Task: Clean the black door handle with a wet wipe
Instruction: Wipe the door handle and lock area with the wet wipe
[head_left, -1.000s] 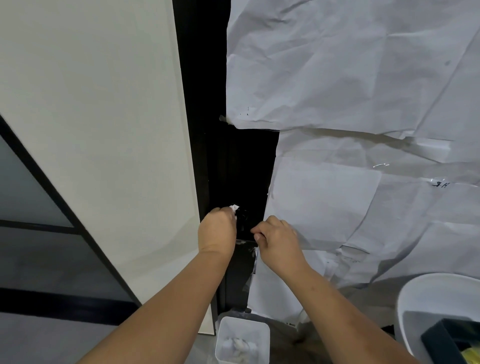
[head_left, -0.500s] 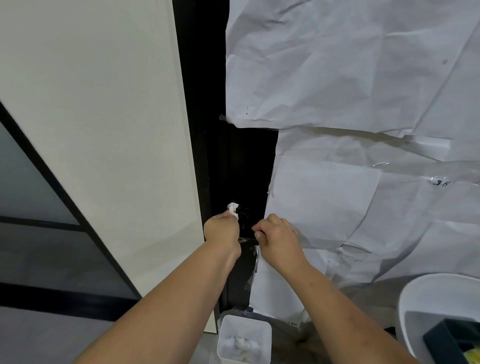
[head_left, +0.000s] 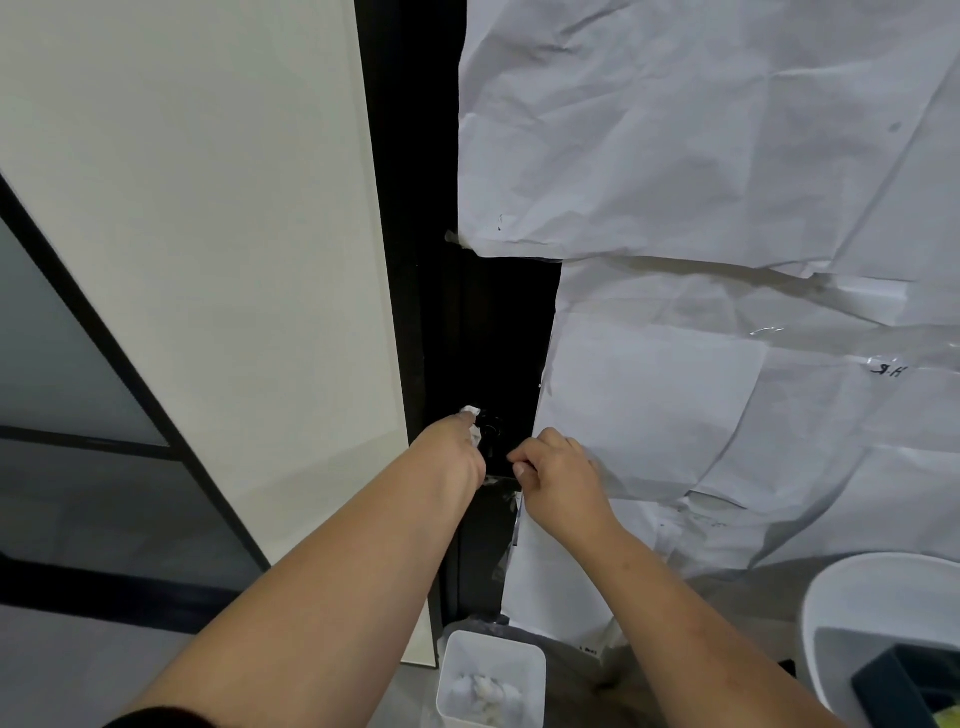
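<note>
The black door handle (head_left: 491, 426) sits on a black door strip (head_left: 483, 332) between a white panel and taped paper. My left hand (head_left: 457, 447) grips a small white wet wipe (head_left: 471, 415) and holds it against the left side of the handle. My right hand (head_left: 558, 475) is just right of the handle, its fingers curled at the lower black part of the door; what they pinch is hidden. Most of the wipe is covered by my left fingers.
Crumpled white paper (head_left: 727, 208) covers the door to the right. A white panel (head_left: 208, 260) stands on the left. On the floor below is a small white bin (head_left: 491, 675) with used wipes, and a round white container (head_left: 883, 623) at the lower right.
My left hand has shifted slightly up and right with the wipe along the handle. My right hand has stayed almost still.
</note>
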